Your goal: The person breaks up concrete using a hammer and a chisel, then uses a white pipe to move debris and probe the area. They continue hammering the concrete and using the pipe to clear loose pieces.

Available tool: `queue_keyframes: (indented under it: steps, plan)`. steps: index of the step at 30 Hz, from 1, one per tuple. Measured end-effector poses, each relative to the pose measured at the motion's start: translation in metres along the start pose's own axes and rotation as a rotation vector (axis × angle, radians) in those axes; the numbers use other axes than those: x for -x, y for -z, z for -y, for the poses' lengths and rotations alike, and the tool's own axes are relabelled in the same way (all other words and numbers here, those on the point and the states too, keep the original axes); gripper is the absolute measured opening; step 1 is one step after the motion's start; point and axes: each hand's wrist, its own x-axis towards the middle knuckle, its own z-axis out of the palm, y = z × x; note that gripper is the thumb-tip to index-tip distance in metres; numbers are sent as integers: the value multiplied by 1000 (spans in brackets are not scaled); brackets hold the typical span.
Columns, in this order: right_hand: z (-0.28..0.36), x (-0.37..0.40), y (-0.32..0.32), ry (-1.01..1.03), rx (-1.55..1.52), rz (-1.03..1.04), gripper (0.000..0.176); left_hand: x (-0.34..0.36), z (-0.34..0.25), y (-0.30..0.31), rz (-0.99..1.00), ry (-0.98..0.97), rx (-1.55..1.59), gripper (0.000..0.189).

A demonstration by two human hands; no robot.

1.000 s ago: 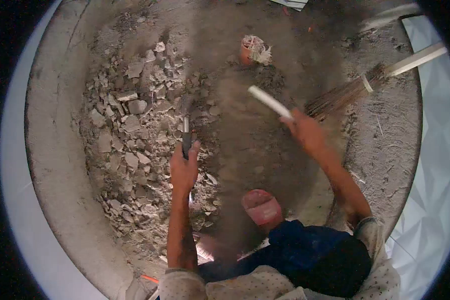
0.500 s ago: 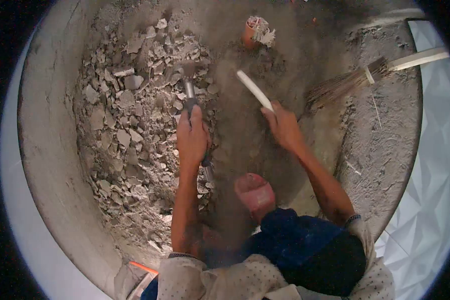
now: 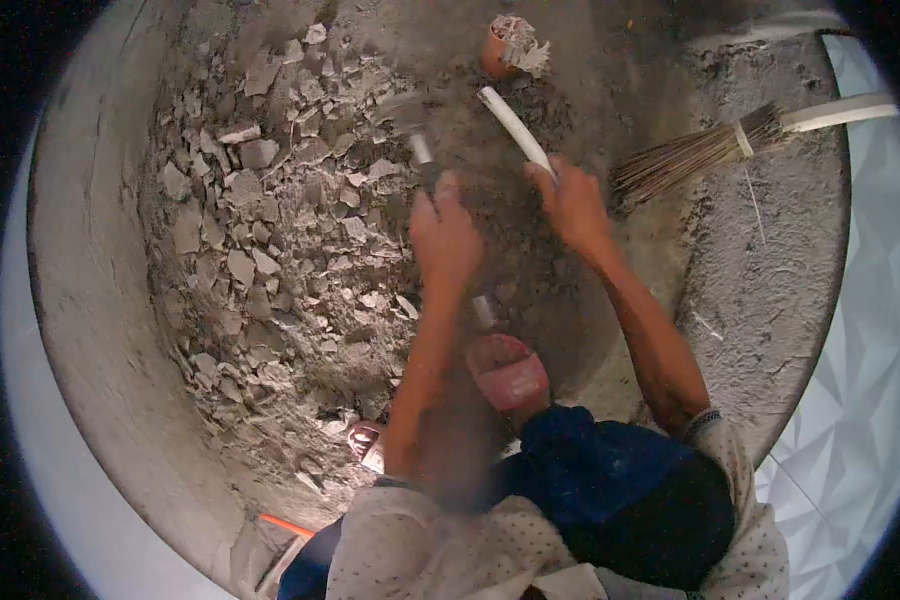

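Beside the rubble (image 3: 241, 266), left hand (image 3: 448, 232) is closed on a blurred metal-necked tool (image 3: 422, 149) (probably heavy, stiff; best held below its neck). Right hand (image 3: 576, 207) wraps a white stick's (image 3: 515, 128) near end, likely light, rigid.

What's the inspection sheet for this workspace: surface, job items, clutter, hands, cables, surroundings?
Surface: rough, dusty floor.
Job's things: metal-ended tool, motion-blurred, type unclear; white stick.
Clutter: broken rubble, mostly left; broom at right; orange pipe stub with pale stuffing.
Grippers: bare hands; left grips the tool, right the stick's near end.
Cables: none identifiable; orange strip at lower left, unclear.
Surroundings: pale faceted sheeting beyond right edge; pink slipper near centre.
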Motion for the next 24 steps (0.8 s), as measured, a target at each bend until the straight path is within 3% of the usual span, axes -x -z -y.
queue_keyframes:
  steps: [1,3,5,8,11,13,15,17,20,23,24]
  plan:
    - [-2,-2,-1,20,-18,-1,33,9,-12,-5,-69,71,167,43]
    - [-6,-4,-5,60,-42,-3,33,7,-2,-13,-154,-111,2,42]
    - [-8,-2,-10,33,-41,-38,36,-16,42,-17,-198,-620,-663,41]
    - [-10,-4,-4,-26,39,-5,36,-14,0,-9,162,-34,-195,38]
    - [-18,-11,0,5,27,-25,34,7,-13,-25,22,155,252,40]
    - [-15,-2,0,-7,26,-26,35,7,10,-38,-89,-344,-122,42]
    - [-3,-4,5,-53,75,-34,36,-5,5,-33,-112,-462,-291,45]
    - [-15,-7,4,-10,64,-42,35,-5,-10,-29,14,-139,-249,46]
    - [-19,-5,7,-6,61,-48,34,12,-7,-45,-108,-58,-54,47]
    - [-26,-3,0,20,57,-80,33,-5,-4,-35,124,-107,-352,44]
    - [-32,-3,-3,27,61,-102,33,-4,-5,-27,84,-119,-323,44]
